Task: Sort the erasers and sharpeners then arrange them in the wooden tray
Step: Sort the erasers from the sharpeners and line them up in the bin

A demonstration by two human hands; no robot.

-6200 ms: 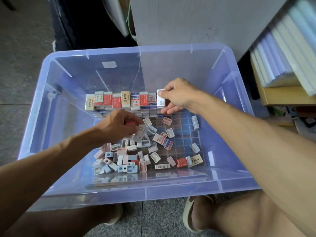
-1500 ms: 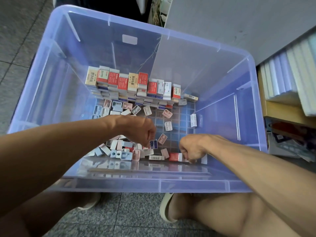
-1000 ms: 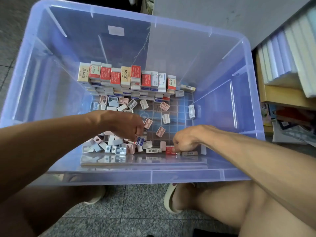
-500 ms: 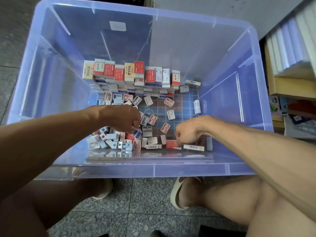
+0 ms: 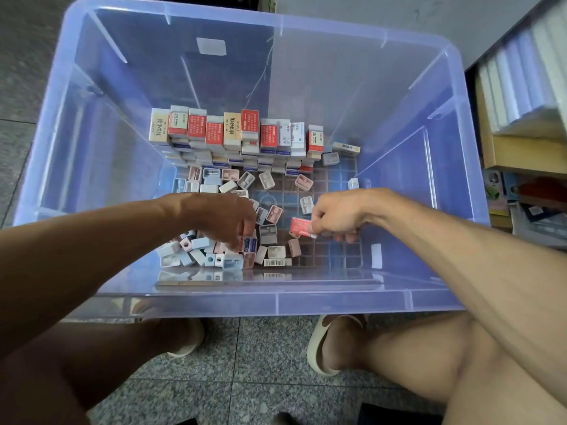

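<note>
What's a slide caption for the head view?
Right hand lifts a red eraser; left hand pinches a blue-labelled eraser.

A translucent blue plastic bin (image 5: pixel 306 302) sits on speckled floor (image 5: pixel 245 363), beside stacked books (image 5: pixel 521 81).

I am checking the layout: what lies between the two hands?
In the head view, loose sharpeners lie between the left hand and the right hand, which holds a red eraser.

Both forearms extended fwd, wrists bent down. Left hand (image 5: pixel 225 220): fingers curled, pinching. Right hand (image 5: pixel 339 216): fingers curled, thumb and forefinger pinching, knuckles up.
</note>
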